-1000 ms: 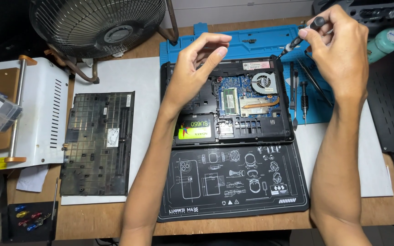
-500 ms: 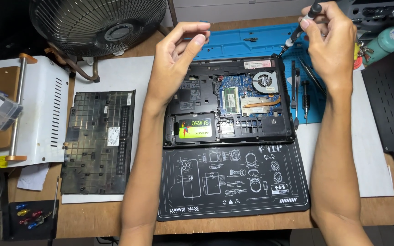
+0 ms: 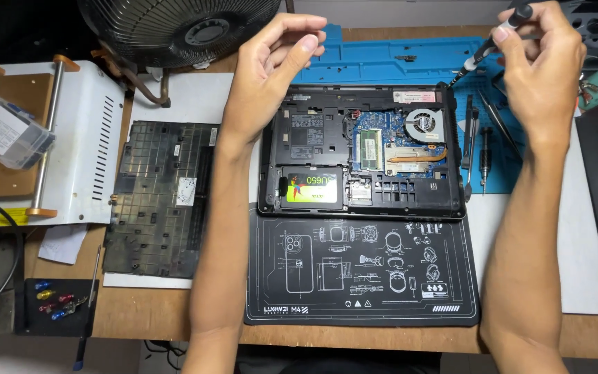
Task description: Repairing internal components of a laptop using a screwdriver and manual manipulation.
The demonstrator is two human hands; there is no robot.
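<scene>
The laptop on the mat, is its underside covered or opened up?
Opened up: the laptop shows its fan, circuit board and drive, and the bottom cover lies beside it.

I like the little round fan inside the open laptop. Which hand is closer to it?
Right. The right hand, holding a screwdriver, is up and to the right of the small fan. The left hand is farther off, over the laptop's other corner.

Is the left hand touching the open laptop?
No, the left hand is raised above the open laptop, its fingers pinched together in the air.

Screwdriver [image 3: 487, 46] handle hidden in right hand [image 3: 541, 66]; fan [image 3: 181, 28] top cut off.
</scene>
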